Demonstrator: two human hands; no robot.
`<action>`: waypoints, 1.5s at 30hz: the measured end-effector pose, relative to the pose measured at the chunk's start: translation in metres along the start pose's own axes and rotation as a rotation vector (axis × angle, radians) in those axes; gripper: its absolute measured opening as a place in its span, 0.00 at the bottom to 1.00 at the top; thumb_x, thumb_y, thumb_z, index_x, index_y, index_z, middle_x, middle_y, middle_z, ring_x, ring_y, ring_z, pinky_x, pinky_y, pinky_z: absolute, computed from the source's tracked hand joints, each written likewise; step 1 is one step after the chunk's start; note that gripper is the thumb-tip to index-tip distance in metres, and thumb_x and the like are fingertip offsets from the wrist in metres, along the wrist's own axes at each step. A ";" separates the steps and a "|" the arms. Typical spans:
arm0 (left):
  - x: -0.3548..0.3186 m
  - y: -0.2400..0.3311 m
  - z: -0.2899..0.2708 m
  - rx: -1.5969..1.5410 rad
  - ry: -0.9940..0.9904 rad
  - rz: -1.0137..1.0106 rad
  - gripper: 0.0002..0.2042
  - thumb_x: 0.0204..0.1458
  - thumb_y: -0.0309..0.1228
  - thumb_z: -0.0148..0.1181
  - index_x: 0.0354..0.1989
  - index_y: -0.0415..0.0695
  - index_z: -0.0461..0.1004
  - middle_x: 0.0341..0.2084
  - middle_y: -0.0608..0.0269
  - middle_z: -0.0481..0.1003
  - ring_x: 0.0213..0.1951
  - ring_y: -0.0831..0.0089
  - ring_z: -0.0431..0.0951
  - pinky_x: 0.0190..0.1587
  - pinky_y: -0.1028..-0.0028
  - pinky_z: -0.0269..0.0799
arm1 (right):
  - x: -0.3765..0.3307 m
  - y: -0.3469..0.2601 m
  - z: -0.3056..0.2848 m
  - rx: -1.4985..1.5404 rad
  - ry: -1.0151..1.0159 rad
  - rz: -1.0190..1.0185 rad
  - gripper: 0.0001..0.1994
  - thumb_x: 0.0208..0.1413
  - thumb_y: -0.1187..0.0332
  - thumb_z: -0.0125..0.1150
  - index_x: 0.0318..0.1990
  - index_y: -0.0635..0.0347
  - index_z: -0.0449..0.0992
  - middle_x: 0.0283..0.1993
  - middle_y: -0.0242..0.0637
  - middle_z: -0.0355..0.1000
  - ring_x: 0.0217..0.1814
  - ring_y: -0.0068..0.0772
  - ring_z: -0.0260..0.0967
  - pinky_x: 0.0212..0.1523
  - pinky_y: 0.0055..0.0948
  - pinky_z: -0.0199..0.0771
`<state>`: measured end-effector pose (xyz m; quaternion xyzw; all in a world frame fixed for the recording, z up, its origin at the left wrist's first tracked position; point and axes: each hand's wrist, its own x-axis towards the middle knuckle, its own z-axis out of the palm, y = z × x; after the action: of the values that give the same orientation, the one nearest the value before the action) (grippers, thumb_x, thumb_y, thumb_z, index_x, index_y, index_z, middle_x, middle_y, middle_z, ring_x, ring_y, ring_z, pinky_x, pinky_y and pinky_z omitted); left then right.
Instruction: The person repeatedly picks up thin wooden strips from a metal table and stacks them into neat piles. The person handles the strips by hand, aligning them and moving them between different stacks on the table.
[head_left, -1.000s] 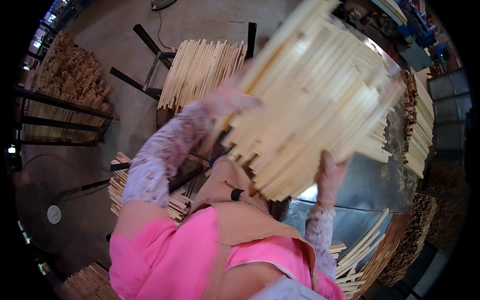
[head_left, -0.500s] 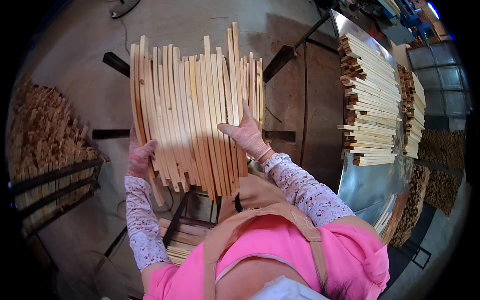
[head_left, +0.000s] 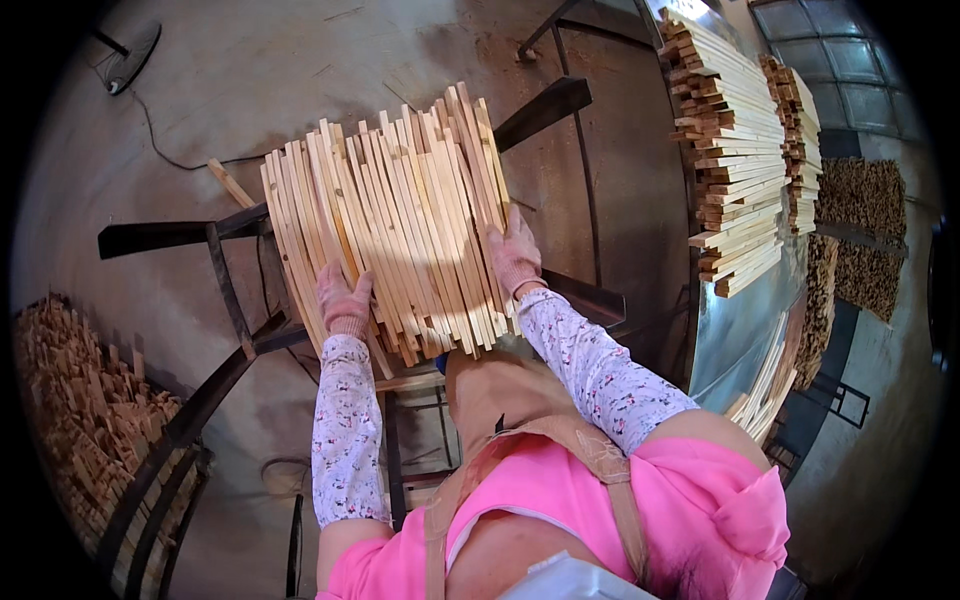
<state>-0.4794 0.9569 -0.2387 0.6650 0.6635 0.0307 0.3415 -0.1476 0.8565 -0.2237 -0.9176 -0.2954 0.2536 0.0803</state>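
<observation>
A wide layer of pale wooden sticks (head_left: 400, 230) lies side by side on a black metal rack (head_left: 160, 237), their ends uneven. My left hand (head_left: 343, 298), in a pinkish work glove, rests on top of the sticks near their left edge, fingers spread and thumb apart. At the right edge, my right hand (head_left: 515, 252), gloved alike, lies against the outermost sticks with its fingers stretched out and its thumb toward the top. One loose stick (head_left: 230, 184) pokes out beyond the upper left of the layer. The undersides of the sticks are hidden.
On the right, a metal-topped table (head_left: 735, 320) bears stacked sticks (head_left: 740, 150) and a second stack (head_left: 795, 150). A crate of short wood pieces (head_left: 80, 400) stands at lower left. Dark bundles (head_left: 865, 235) lie far right. A cable (head_left: 155, 140) crosses the floor.
The layer of sticks has come down onto the rack, and its ends are more even. My left hand has shifted from the left side onto the top. The view has turned.
</observation>
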 end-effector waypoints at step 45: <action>0.073 -0.002 -0.071 0.645 0.008 0.073 0.32 0.71 0.53 0.51 0.61 0.30 0.78 0.64 0.31 0.74 0.65 0.40 0.74 0.68 0.50 0.70 | -0.225 0.056 -0.168 0.123 -0.624 -0.434 0.26 0.67 0.51 0.58 0.66 0.53 0.77 0.55 0.54 0.80 0.59 0.61 0.77 0.60 0.54 0.78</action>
<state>-0.5073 1.0522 -0.2160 0.7621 0.6162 -0.1661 0.1093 -0.1903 0.6805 -0.0015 -0.7060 -0.4771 0.5149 0.0932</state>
